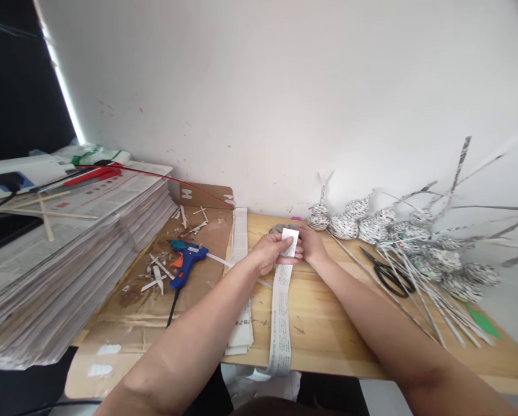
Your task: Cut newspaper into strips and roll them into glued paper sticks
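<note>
My left hand (271, 253) pinches a long strip of printed newspaper (280, 318) near its folded upper end, thumb on top. The strip runs down across the wooden table and hangs over the front edge. My right hand (312, 245) is just right of it, beside a grey, soft-looking pad (280, 229). Its fingers are mostly hidden behind the paper and my left hand, so its hold cannot be seen. Left of the held strip lies a stack of cut newspaper strips (239, 242).
A blue glue gun (188, 264) lies on cardboard (124, 329) among paper scraps. Stacked newspapers (124, 242) carry a white power strip (25, 173). To the right are black scissors (391, 274), rolled paper sticks (440, 300) and several woven paper gourds (344, 225) along the wall.
</note>
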Tool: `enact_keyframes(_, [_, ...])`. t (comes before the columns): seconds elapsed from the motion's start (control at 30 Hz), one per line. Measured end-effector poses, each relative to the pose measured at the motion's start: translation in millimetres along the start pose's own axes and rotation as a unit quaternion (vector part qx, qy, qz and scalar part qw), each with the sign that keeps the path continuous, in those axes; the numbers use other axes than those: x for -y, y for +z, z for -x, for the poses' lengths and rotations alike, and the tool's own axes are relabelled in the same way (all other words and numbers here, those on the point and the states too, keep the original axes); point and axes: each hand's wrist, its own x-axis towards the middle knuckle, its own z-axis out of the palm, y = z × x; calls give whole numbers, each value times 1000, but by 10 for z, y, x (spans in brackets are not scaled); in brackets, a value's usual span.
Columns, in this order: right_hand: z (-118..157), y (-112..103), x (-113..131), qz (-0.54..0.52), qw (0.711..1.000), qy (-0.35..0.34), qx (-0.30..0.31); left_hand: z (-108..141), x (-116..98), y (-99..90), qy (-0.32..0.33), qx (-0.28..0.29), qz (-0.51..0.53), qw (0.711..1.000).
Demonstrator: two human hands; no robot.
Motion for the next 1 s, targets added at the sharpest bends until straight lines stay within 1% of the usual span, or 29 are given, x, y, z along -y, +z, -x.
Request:
enact_keyframes(0.13, [-79, 106, 41, 76, 995, 42, -38, -8, -2, 0, 0, -11, 4, 1000])
enact_keyframes(0.27, [-153, 126, 55, 89, 992, 69, -63, -16, 2, -8, 0, -16, 2, 1000])
enact_keyframes(0.4, [-119, 103, 1, 35, 994, 70, -71, -11, 12, -7, -4, -14, -3, 1000])
enact_keyframes(0.47, [-49, 67, -28, -18, 995, 63, -75, -10, 27, 2, -10, -7, -4, 1000])
enact_keyframes(0.57, [119, -9, -43, -106, 988, 70, -85, -6, 61, 30, -20, 3, -5, 1000])
enact_keyframes(0.63, [249, -63, -27, -156, 982, 83, -70, 2, 81, 56, -29, 3, -11, 1000])
enact_keyframes(0.73, [416, -142, 26, -215, 972, 92, -16, 14, 97, 81, -31, 2, -25, 999])
enact_keyframes(0.83, [508, -220, 71, -292, 952, 79, 45, 22, 98, 84, -25, 10, -34, 999])
enact_keyframes(0.87, [522, -242, 76, -314, 945, 73, 56, 23, 98, 82, -25, 12, -39, 999])
enact_keyframes(0.93, [531, -275, 67, -338, 937, 66, 56, 24, 101, 81, -26, 10, -52, 998])
enact_keyframes(1.0, [526, -293, 41, -343, 935, 75, 46, 21, 113, 78, -25, 5, -59, 998])
